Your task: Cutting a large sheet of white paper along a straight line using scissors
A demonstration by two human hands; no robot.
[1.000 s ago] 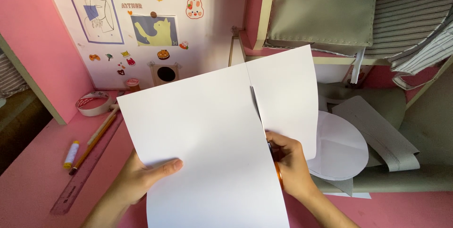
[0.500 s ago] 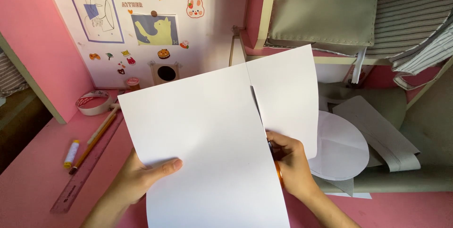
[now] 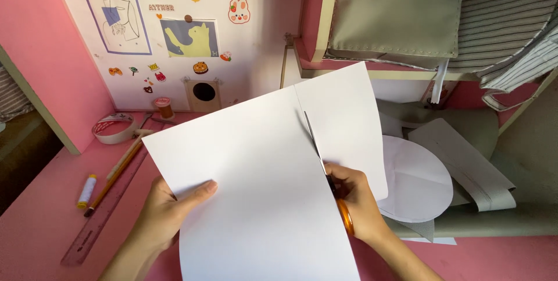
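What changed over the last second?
Small shift only. The paper and both hands moved slightly left; the left hand crept up a little, and more of the orange scissors handle shows under the right hand. The blades sit in the same cut. Grips unchanged; ruler, tape roll and round cutout stayed put.

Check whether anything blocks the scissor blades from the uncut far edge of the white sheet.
Nothing visible does. The scissors in the right hand sit in the slit, and the white sheet ahead of the blades is bare up to its far edge. The left hand grips the near left side, away from the cut line.
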